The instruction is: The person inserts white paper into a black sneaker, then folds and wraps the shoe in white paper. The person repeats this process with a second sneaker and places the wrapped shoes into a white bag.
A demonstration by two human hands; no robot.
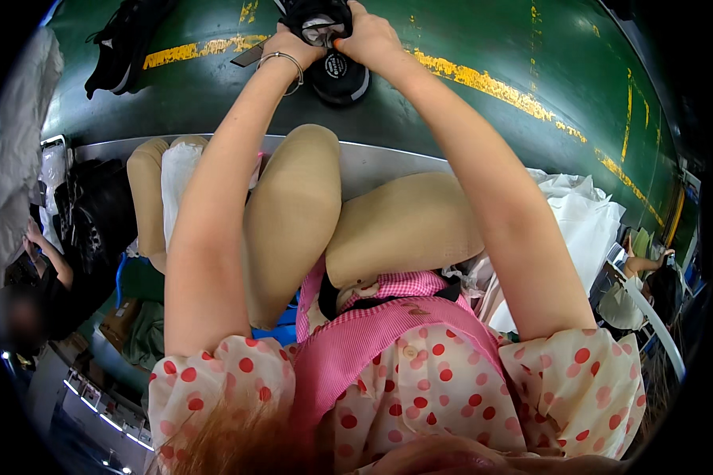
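Observation:
A black shoe (342,85) is held between my two hands at the top of the head view, over a green surface. Its heel end points toward me, and a white round print shows on it. Pale crumpled paper (322,30) sits in the shoe's opening. My left hand (299,46) grips the left side; a dark flat tag (249,54) sticks out beside it. My right hand (370,38) is closed round the right side, its thumb at the opening. The far end of the shoe is cut off by the picture's edge.
Another black shoe (119,59) lies on the green surface (467,119) at the upper left. Worn yellow lines cross that surface. White sheets (574,218) lie by my right arm. A person in dark clothes (55,277) is at far left; another person's arm (646,264) shows at far right.

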